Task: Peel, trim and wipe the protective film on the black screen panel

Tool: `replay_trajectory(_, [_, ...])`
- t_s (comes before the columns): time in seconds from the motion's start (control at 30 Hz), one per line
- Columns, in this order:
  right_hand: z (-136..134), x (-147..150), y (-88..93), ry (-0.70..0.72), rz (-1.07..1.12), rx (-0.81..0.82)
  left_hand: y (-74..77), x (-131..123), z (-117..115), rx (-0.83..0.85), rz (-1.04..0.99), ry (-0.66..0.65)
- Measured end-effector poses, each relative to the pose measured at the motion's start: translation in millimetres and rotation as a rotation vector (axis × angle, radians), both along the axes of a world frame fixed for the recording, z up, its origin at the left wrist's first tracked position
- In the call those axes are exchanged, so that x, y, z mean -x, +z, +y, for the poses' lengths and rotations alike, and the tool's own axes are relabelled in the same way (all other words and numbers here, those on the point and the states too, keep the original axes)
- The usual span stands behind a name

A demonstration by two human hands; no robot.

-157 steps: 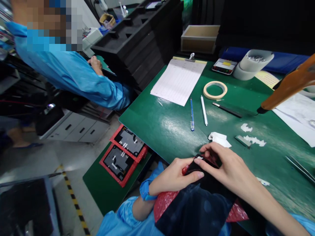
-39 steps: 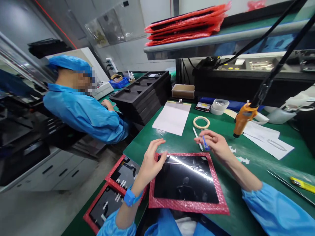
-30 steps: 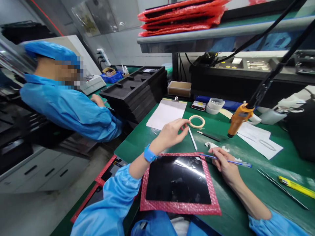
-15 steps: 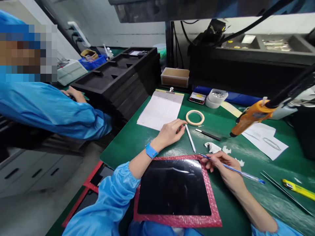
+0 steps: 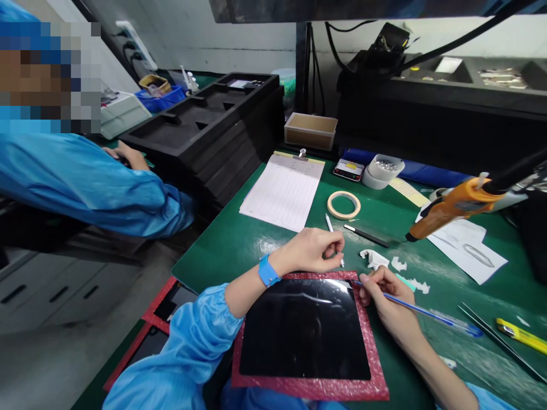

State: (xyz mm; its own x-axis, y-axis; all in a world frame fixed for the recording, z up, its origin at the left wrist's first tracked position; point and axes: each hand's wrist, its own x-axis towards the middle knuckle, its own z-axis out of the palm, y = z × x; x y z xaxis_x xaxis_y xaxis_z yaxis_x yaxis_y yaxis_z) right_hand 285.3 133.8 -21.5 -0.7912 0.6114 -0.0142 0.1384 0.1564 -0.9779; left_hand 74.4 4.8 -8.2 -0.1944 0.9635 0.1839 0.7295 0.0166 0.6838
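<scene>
My right hand (image 5: 391,293) grips a blue ballpoint pen (image 5: 431,313) with a clear barrel. The pen's front end lies at the upper right corner of a dark, glossy flat screen panel (image 5: 303,336). That panel rests on red bubble wrap (image 5: 376,364) at the bench's near edge. Just above the panel's top edge hovers my left hand (image 5: 314,250), loosely curled, its thumb apart from the fingers and nothing seen between them. A white pen (image 5: 329,222) lies behind it, partly hidden by the hand.
Tape roll (image 5: 343,205), black-handled tool (image 5: 366,234), white scraps (image 5: 374,259), tweezers (image 5: 499,339) and yellow cutter (image 5: 523,335) lie around the green bench. An orange electric screwdriver (image 5: 448,208) hangs at right. Behind is a clipboard (image 5: 284,191). A co-worker's blue sleeve (image 5: 106,191) is at left.
My left hand has moved down and right, from the white pen's top end towards the panel. The right hand keeps the ballpoint pen, now drawn slightly towards me. The view has shifted a little.
</scene>
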Motion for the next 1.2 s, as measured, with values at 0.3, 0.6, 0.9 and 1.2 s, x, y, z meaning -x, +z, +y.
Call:
replay_trajectory(0.3, [0,-2,-2.3,-0.005,0.018,-0.006,8.0,-15,2,0.261,0.018,-0.233])
replay_trajectory(0.6, [0,-3,-3.6,-0.007,0.019,-0.013,10.5,-17,3,0.321,0.070,-0.230])
replay_trajectory(0.9, [0,-2,-3.9,-0.016,0.042,0.005,9.4,-17,3,0.339,0.116,-0.233])
replay_trajectory(1.2, [2,0,-2.3,-0.062,0.084,0.038,14.6,-26,4,0.337,0.136,-0.235])
